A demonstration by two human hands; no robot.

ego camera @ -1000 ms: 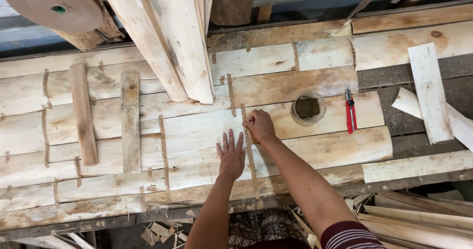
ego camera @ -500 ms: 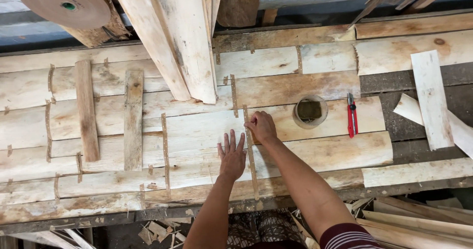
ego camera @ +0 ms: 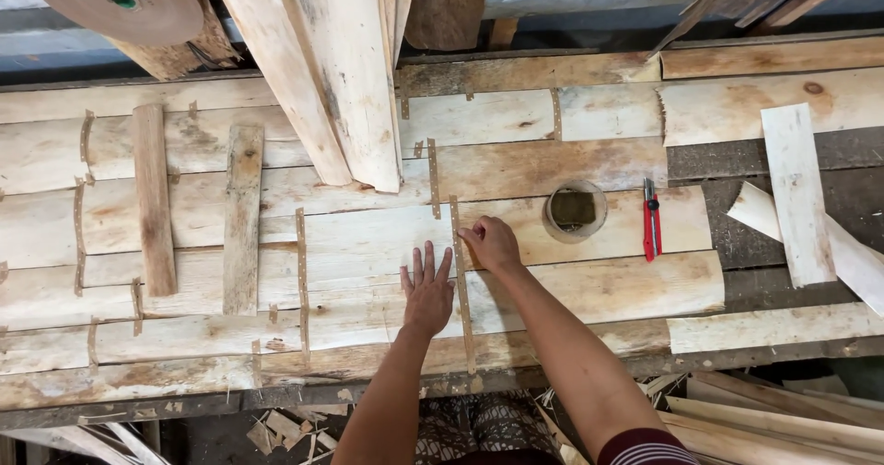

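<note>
At the far left two short wood slats [ego camera: 153, 198] lie upright across the pale veneer sheets [ego camera: 368, 244], each sheet joined to its neighbour by thin strips of brown perforated tape. My left hand [ego camera: 428, 290] lies flat on the veneer, fingers spread apart and holding nothing, just left of a long tape strip [ego camera: 460, 281] that runs from the middle of the bench down to its near edge. My right hand [ego camera: 491, 242] sits at the top of that strip, fingers curled together and pressing the tape onto the seam — whether they pinch its end I cannot tell. The strip itself is narrow, tan and dotted with small holes, and it covers the joint between two sheets.

Right of my hand stands a small round pot [ego camera: 575, 210], then red-handled pliers [ego camera: 650, 218] lying on the wood. Loose boards [ego camera: 797, 193] rest on the dark bench top [ego camera: 737, 235] at the far right. Above, thick planks [ego camera: 322, 69] lean over the work — beside them a roll of brown tape [ego camera: 115, 0]. Offcuts litter the floor below.
</note>
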